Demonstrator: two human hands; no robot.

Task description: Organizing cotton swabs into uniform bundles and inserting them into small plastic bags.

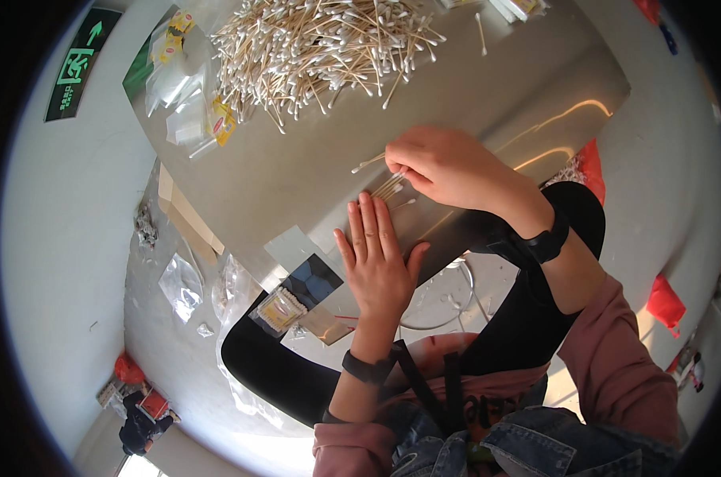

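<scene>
My left hand (379, 266) lies flat near the front edge of the metal table (281, 179), its fingers stretched out. Its fingertips rest against the ends of a few cotton swabs (388, 189). My right hand (448, 165) is closed just above and to the right, thumb and fingers pinched on cotton swabs. One swab (367, 163) sticks out to the left from under its curled fingers. How many it grips is hidden by the fingers. Another loose swab (404, 204) lies just right of the left fingertips.
A large heap of cotton swabs (321, 56) covers the table's far side. Clear plastic bags with yellow labels (187, 111) lie at the far left. A packed bundle of swabs (281, 308) sits by a dark patterned card (313, 280) at the near left corner. A lone swab (480, 33) lies far right.
</scene>
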